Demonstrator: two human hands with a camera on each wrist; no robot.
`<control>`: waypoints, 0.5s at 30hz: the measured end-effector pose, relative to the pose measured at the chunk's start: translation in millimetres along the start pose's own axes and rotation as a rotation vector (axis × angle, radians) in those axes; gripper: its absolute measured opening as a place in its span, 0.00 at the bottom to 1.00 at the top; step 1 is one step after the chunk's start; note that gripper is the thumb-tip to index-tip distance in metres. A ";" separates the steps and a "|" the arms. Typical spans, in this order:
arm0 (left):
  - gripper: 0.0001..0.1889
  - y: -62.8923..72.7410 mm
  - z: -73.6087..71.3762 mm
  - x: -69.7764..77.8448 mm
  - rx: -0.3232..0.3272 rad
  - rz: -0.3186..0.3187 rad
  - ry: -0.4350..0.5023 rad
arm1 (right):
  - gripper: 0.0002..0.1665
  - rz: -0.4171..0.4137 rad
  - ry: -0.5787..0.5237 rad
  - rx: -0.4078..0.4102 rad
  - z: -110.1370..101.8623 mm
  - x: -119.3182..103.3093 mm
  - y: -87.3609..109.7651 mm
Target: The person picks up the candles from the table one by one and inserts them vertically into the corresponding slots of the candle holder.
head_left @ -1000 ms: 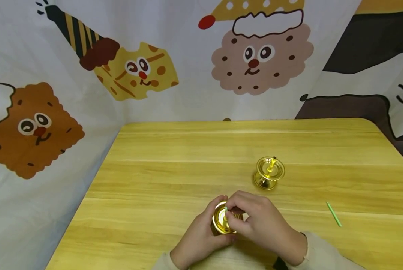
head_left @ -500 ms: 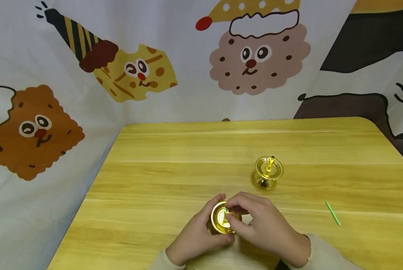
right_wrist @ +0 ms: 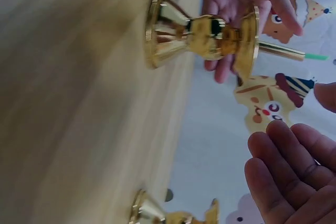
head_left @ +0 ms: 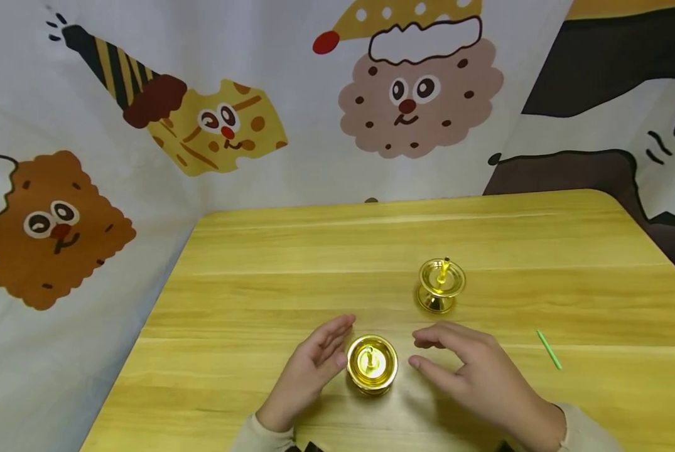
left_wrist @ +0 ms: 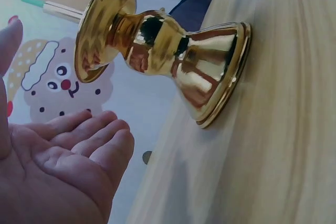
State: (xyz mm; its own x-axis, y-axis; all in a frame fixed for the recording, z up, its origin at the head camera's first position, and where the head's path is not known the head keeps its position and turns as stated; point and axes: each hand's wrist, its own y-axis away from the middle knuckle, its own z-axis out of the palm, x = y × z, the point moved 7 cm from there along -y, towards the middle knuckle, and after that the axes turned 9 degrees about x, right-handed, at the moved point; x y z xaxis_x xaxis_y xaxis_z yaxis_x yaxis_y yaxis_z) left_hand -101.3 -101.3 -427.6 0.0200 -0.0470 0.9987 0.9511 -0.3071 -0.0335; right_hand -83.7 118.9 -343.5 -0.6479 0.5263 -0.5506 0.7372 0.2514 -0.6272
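Observation:
A shiny gold candle holder (head_left: pixel 365 387) stands upright near the table's front, between the two hands. Its flared base (left_wrist: pixel 210 72) and stem show in the left wrist view. A thin gold tube (right_wrist: pixel 282 50) rises from its dish, and a pale green tip (right_wrist: pixel 316 56) sticks out of the tube. My left hand (head_left: pixel 309 364) is close beside the holder on the left, fingers extended; whether the thumb touches it, I cannot tell. On the other side, apart from the holder, my right hand (head_left: pixel 478 370) has its thumb and fingers spread, holding nothing.
A second gold candle holder (head_left: pixel 440 295), with a dark-tipped tube, stands farther back to the right. A thin green stick (head_left: pixel 549 349) lies on the wooden table (head_left: pixel 269 251) at the right. Behind hangs a white cloth (head_left: pixel 309 176) with cartoon prints.
The right hand has let go of the green tip and moved away to the right. The left hand has loosened from the holder and shifted left, leaving it standing. The view has shifted slightly.

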 end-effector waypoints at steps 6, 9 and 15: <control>0.32 -3.8 -1.9 -2.4 0.044 -0.047 0.007 | 0.17 0.008 0.081 -0.023 -1.6 13.5 12.8; 0.33 -6.8 -2.9 -4.4 0.062 -0.075 -0.007 | 0.18 0.019 0.143 -0.029 -5.1 20.1 19.0; 0.33 -13.2 -3.7 -6.7 0.083 -0.106 -0.029 | 0.17 0.047 0.170 -0.031 -11.9 29.6 25.7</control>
State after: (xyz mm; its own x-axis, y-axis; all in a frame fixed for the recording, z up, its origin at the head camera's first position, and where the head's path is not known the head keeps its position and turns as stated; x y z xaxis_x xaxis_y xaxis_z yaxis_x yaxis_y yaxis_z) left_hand -115.1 -100.4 -433.9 -0.0737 0.0095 0.9972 0.9706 -0.2292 0.0739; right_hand -81.6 150.6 -369.4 -0.5728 0.6674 -0.4760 0.7732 0.2471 -0.5840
